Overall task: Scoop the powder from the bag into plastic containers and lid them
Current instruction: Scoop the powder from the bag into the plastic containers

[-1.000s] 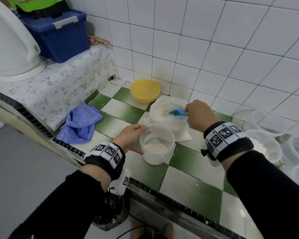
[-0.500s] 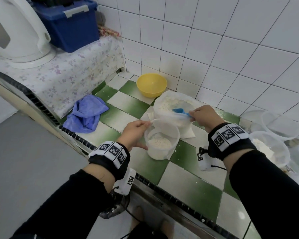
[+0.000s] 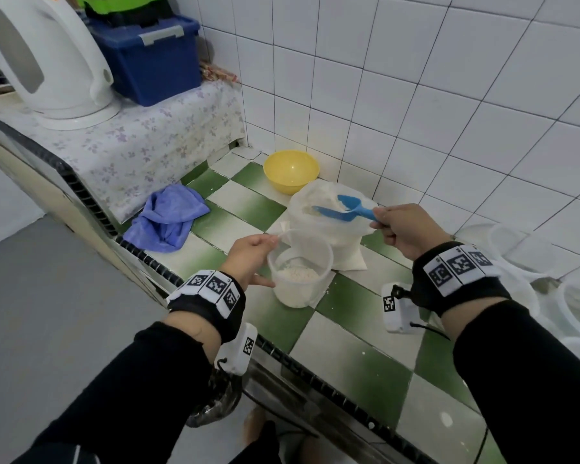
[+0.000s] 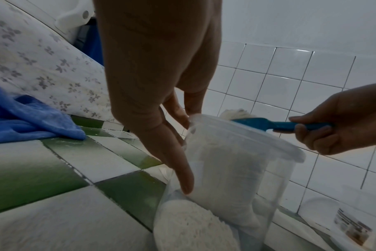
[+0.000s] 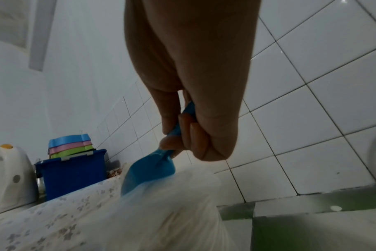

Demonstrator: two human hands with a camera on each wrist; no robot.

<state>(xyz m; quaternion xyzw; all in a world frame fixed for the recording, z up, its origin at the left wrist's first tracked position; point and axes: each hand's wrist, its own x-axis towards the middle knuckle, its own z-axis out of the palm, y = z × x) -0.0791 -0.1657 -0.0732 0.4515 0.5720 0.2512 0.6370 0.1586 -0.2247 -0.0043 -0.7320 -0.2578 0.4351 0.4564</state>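
Observation:
A clear plastic container [image 3: 298,272] holding some white powder stands on the green-and-white tiled counter [image 3: 355,360]. My left hand [image 3: 257,259] holds it at its left side, fingers at the rim and thumb low on the wall [image 4: 182,178]. Right behind the container is the open white powder bag [image 3: 329,236]. My right hand [image 3: 402,229] grips the handle of a blue scoop [image 3: 344,209]. The scoop carries a heap of powder and hovers over the bag's mouth. In the right wrist view the scoop [image 5: 150,171] sits just above the bag [image 5: 172,212].
A yellow bowl [image 3: 291,170] sits by the wall behind the bag. A blue cloth [image 3: 168,217] lies to the left. A white kettle [image 3: 47,58] and a blue box [image 3: 148,58] stand on the raised ledge. Several clear containers [image 3: 516,242] crowd the right.
The scoop has come up out of the bag with powder on it, and my right hand has drawn back to the right. My left hand stays on the container.

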